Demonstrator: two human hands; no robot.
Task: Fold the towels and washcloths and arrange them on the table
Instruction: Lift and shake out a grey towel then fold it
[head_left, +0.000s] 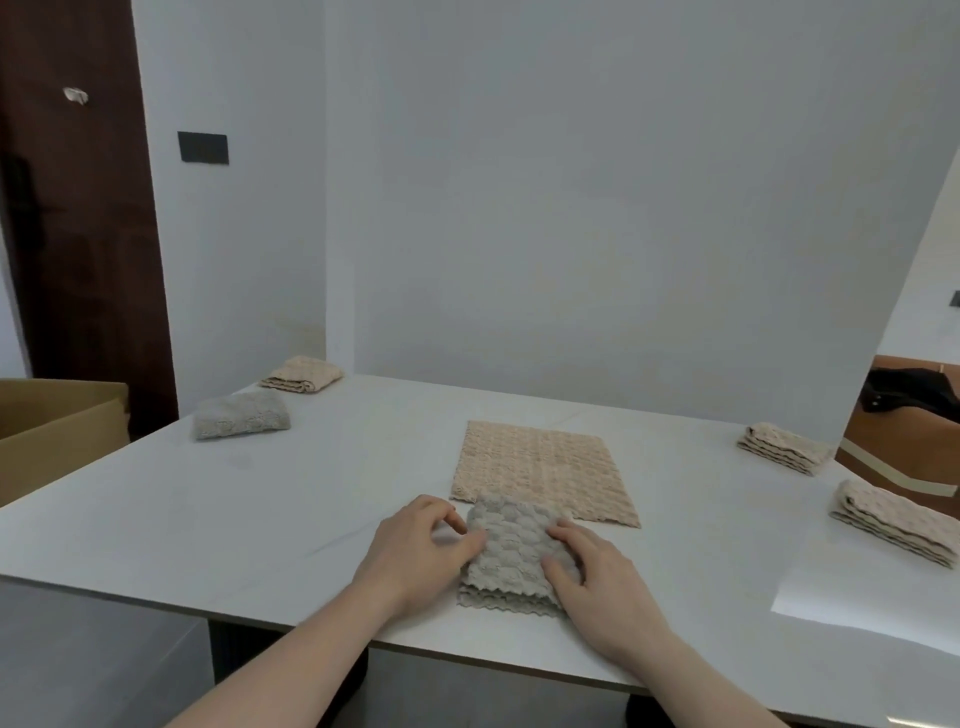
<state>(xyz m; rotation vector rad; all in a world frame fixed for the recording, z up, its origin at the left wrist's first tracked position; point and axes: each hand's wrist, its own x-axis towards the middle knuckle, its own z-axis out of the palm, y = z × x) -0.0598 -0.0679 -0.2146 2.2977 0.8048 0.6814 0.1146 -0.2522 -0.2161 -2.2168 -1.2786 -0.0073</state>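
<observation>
Pressing the folded grey cloth (511, 553) flat, at 6 o'clock on the bench (260, 499).
Left hand (421, 551) and right hand (597, 577) rest on it, grip released; next, the pink cloth (540, 467) at 12 needs folding.

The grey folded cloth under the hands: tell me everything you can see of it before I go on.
The grey folded waffle-textured cloth lies flat near the front edge of the white table, a compact rectangle of several stacked layers whose wavy edges show at its near end. Its far end overlaps the near edge of the beige waffle-textured cloth spread flat. The left hand touches its left edge with curled fingers; the right hand rests on its right side.
</observation>
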